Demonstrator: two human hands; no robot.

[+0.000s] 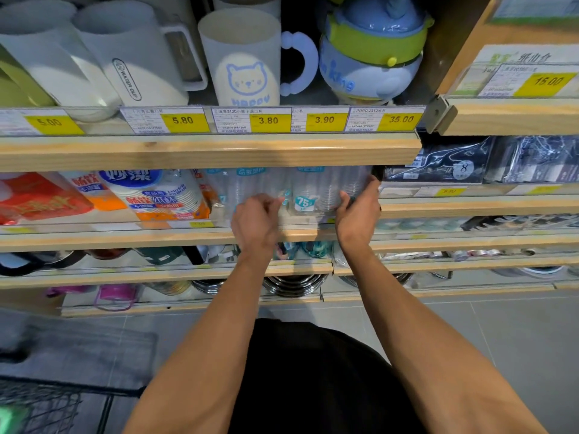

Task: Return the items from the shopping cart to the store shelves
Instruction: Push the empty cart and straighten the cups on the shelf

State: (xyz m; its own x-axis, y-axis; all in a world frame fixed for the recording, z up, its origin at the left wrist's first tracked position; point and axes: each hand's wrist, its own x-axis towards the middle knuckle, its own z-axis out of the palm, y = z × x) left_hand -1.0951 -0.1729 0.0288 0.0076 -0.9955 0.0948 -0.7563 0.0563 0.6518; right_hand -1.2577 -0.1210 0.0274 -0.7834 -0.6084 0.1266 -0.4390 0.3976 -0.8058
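A clear pack of stacked plastic cups (pixel 316 191) with a teal "75" label lies on the second shelf (pixel 175 238), under the wooden shelf lip above. My right hand (pixel 358 214) grips the right end of this pack, thumb on the front and fingers curled round its side. My left hand (pixel 257 219) is at the pack's left side, its fingers curled against the neighbouring clear cup packs (pixel 247 186). The black wire shopping cart (pixel 40 405) shows at the bottom left corner, with something green inside.
Paper-cup packs (pixel 156 195) in orange and blue wrap lie left of my hands. Mugs (pixel 244 61) and a blue kids' bottle (pixel 372 54) stand on the shelf above with yellow price tags. Dark packs (pixel 451 164) fill the right bay. Lower shelves hold bottles and steel bowls.
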